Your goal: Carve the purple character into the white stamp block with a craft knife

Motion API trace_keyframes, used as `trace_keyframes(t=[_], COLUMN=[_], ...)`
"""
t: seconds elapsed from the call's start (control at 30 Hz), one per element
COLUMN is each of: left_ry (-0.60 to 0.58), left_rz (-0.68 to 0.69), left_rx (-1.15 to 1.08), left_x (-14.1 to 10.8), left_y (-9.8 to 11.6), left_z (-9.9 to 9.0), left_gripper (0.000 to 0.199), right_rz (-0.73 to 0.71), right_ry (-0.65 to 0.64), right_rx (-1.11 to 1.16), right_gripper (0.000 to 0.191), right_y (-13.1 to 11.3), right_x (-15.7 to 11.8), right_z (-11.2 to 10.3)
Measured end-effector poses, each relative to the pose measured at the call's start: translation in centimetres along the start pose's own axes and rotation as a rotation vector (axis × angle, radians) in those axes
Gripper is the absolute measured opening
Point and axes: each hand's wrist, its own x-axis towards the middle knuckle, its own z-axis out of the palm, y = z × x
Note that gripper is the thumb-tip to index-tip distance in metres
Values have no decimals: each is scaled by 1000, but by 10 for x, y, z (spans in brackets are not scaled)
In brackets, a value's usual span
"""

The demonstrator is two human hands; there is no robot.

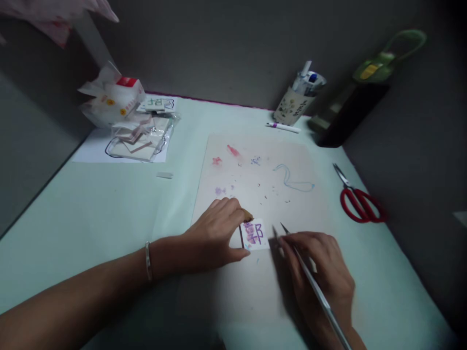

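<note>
My left hand [218,236] lies on the worn mat [233,296], its thumb and forefinger closed around the left part of a small white square block [266,241]. A purple character and purple-pink smudges mark the block's top, and a dark line runs down its left side. The hand hides part of the block's left end. Just to the right, my right hand [319,277] grips a slim silver craft knife [318,288] like a pen. The knife's pointed tip is up near the block's right side, apart from it, and its shadow falls on the mat.
Red-handled scissors [359,199] lie at the right. A pen cup [294,102], a purple-banded marker [283,128] and a green-topped bottle [346,107] stand or lie at the back right. Packets of white pieces [136,138] and a tissue pack [116,99] sit back left. A white sliver [165,175] lies nearby.
</note>
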Motion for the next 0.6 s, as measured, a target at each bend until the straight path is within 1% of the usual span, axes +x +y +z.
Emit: trace_keyframes(t=[0.07, 0.17, 0.23, 0.27, 0.3, 0.37, 0.4, 0.47, 0.5, 0.6], left_ry=[-3, -12, -20, -27, -34, -49, -60, -85, -97, -105], left_rz=[-7, -11, -15, -19, -24, -33, -42, -69, -84, -98], left_rx=[-10, -21, -31, -39, -48, -67, -76, -94, -100, -105], left_x=[0, 0, 0, -1, -1, -1, -1, -1, -1, -1], left_y=[-1, -5, -7, -7, -8, -7, -6, -3, -2, -1], left_z=[1, 4, 5, 5, 5, 4, 2, 0, -1, -3], left_gripper=[42, 44, 45, 45, 44, 44, 43, 43, 43, 45], right_rz=[-47, -166, -223, -205, -164, 22, 118, 363, 415, 486], right_ry=[-107, -265, -308, -302, -286, -192, -155, -70, -43, 42], right_rx=[-66, -180, -220, -222, -210, -166, -118, -29, -25, -88], right_gripper=[25, 40, 43, 40, 36, 30, 33, 43, 49, 62], right_y=[8, 19, 27, 32, 38, 56, 69, 98, 114, 162], right_x=[-3, -4, 0, 4, 11, 31, 45, 78, 96, 152], right_z=[-2, -7, -14, -18, -22, -30, -33, -35, -34, -27])
